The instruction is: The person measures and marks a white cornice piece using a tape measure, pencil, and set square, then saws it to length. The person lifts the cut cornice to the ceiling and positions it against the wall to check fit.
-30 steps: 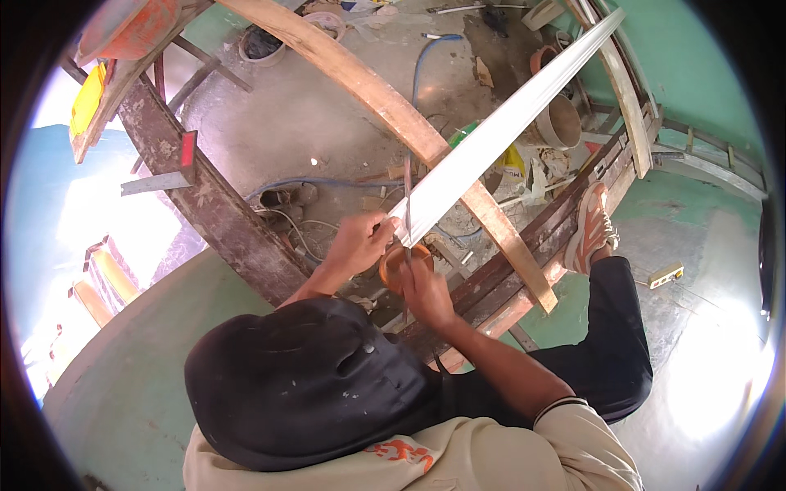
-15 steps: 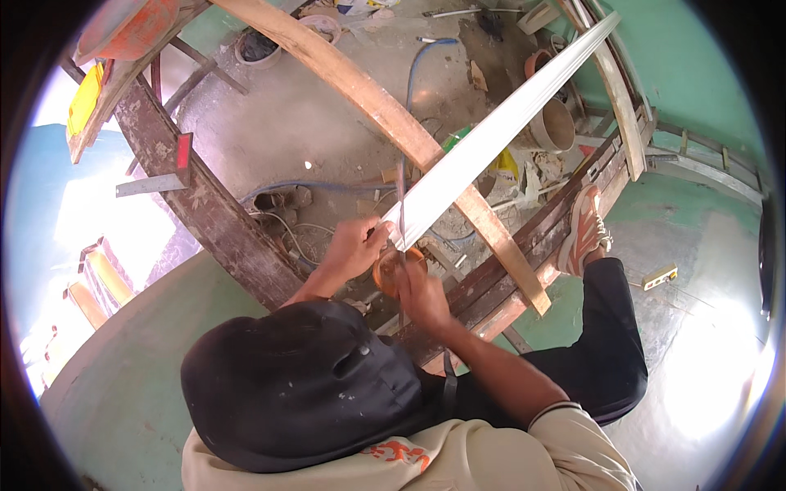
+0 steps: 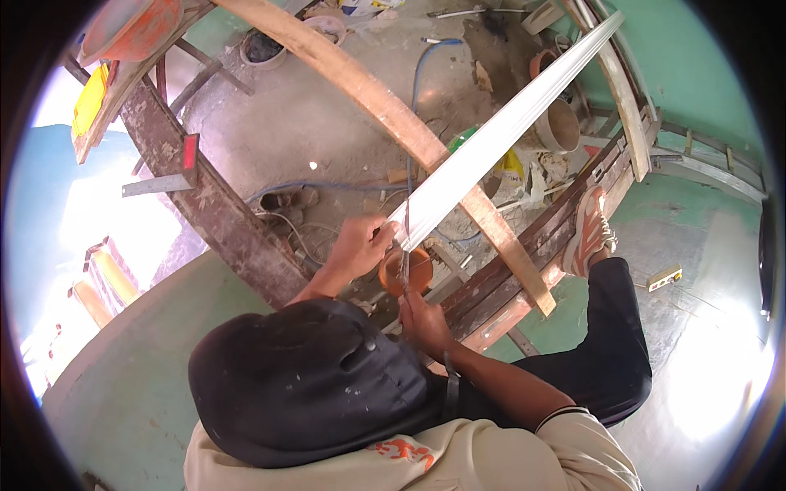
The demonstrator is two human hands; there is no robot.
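Note:
A long white ribbed trim strip [image 3: 499, 139] slants from my hands up to the far right, lying across a wooden plank [image 3: 385, 106]. My left hand [image 3: 357, 247] is closed on the near end of the strip. In my right hand [image 3: 426, 324], closed fingers grip the near end of a thin dark saw blade [image 3: 406, 270]. The blade runs away from me and crosses the strip close to its near end, just beside my left fingers. An orange bucket [image 3: 391, 272] shows below the blade. The handle of the saw is hidden in my fist.
Dark timber beams [image 3: 217, 221] frame the gap above the cluttered floor. A metal square [image 3: 168, 182] with a red handle rests on the left beam. Below lie a blue hose [image 3: 416, 69] and several buckets. My shoe [image 3: 584, 233] is on the right beam; a power strip [image 3: 664, 278] is beyond it.
My right hand has drawn back toward my body with the saw, so more of the blade shows. My left hand still holds the strip's end. The whole view has shifted slightly.

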